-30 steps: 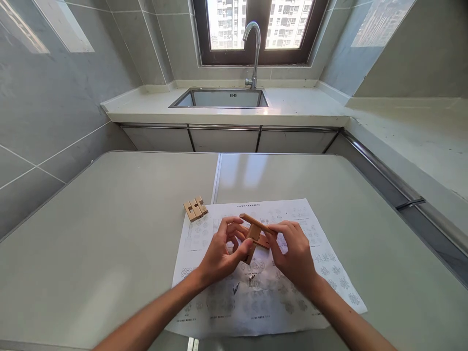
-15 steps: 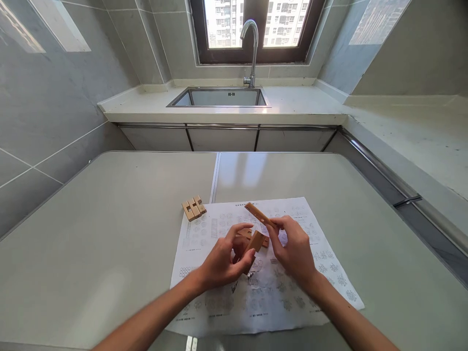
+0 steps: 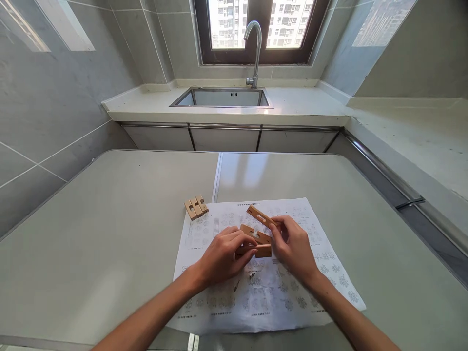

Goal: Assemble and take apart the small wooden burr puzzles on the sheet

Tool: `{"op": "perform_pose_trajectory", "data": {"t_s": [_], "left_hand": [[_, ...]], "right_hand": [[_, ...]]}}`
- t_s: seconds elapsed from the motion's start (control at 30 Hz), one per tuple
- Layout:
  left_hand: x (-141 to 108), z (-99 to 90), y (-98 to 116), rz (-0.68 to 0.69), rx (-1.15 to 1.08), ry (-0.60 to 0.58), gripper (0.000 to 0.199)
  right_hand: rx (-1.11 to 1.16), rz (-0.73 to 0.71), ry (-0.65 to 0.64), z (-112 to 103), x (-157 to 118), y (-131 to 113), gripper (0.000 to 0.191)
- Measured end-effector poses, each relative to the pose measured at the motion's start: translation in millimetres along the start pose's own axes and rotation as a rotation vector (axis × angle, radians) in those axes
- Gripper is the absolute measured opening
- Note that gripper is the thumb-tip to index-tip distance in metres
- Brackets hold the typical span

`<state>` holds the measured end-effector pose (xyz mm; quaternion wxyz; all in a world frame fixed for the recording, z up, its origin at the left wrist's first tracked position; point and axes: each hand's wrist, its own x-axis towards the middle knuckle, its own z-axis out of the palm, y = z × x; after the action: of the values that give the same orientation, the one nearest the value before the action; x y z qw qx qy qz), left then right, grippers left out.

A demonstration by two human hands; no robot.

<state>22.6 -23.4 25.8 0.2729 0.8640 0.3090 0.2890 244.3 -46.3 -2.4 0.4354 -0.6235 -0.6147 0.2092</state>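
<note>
My left hand (image 3: 230, 253) is closed on a wooden puzzle block (image 3: 263, 251), which lies crosswise low over the printed sheet. Its left part is hidden behind my fingers. Between thumb and fingers, my right hand (image 3: 294, 243) pinches a flat wooden puzzle stick (image 3: 261, 215) with a slot in it, tilted up to the left. Just behind the left hand's block rests another notched wooden piece (image 3: 252, 233) on the sheet. Further off, at the sheet's upper left corner, several notched wooden pieces (image 3: 196, 207) lie side by side.
A large sheet with printed diagrams (image 3: 270, 312) lies on the pale grey folding table (image 3: 91, 234), across its centre seam. Beyond the table are a white counter (image 3: 146, 105) with a sink (image 3: 223, 97), a faucet (image 3: 255, 53) and a window. A tiled wall stands on the left.
My left hand has turned over and lowered its block from a tilted pose to lying level, uncovering more of the notched piece behind. The right hand's stick has rolled slightly, showing its slot.
</note>
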Motion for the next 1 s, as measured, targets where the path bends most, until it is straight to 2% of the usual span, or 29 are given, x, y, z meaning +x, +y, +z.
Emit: {"op": "perform_pose_trajectory", "data": {"t_s": [0.33,0.43,0.63,0.8,1.0], "left_hand": [[-1,4.7,-15,0.026,0.098,-0.042,0.005],[-2,3.9,-20,0.035,0.129,-0.043,0.009],[-1,-1.3,-16,0.004,0.170,0.033,0.029],[-1,-2.6,-12,-0.007,0.203,0.001,0.046],[-2,-2.6,-13,-0.016,0.209,-0.052,0.049]], "right_hand": [[-0.061,-0.060,-0.080,4,0,8,0.017],[-0.109,-0.094,-0.100,5,0,11,0.020],[-0.175,-0.126,-0.133,4,-1,10,0.028],[-0.182,-0.185,-0.196,3,-3,10,0.033],[-0.177,-0.194,-0.235,4,-5,9,0.032]]}}
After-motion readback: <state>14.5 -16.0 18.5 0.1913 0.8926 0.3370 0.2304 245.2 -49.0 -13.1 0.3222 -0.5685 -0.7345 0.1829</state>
